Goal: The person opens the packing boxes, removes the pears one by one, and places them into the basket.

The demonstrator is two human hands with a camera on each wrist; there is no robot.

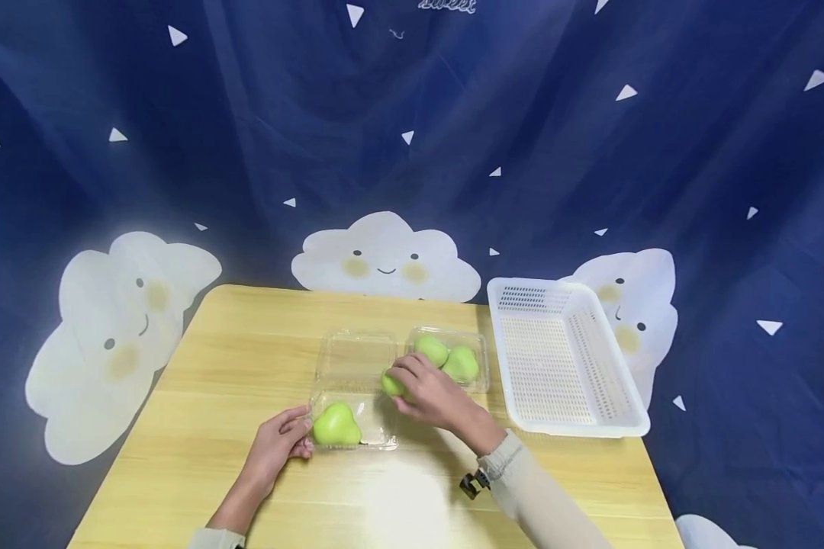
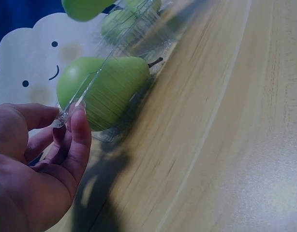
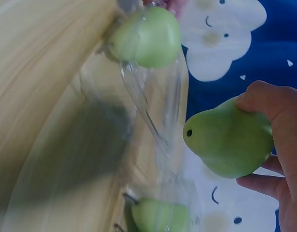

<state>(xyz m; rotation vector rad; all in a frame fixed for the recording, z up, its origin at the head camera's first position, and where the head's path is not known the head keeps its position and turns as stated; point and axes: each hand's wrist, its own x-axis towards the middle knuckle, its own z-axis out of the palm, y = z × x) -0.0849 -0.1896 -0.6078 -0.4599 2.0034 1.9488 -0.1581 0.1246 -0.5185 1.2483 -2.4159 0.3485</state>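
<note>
One blue cloud-print curtain point(image 1: 522, 91) backs a wooden desk point(image 1: 247, 343), where a white perforated basket point(image 1: 577, 428) stands at the right. An unfolded clear box point(image 1: 378, 415) lies nearer the middle; between it and the basket, a second clear box point(image 1: 483, 366) holds two pears point(image 1: 462, 364). A person's left hand point(image 1: 281, 442) has its grip pinched on the unfolded box's left edge; the right hand point(image 1: 422, 385) has its grip clamped around a raised pear point(image 3: 230, 140) near that box's right end, seemingly off the plastic. A single pear point(image 1: 336, 425) lies in the near half. Loading its companion appears to be the step underway; the next move calls for lowering the fruit into the space alongside, fingers parting once it rests.
</note>
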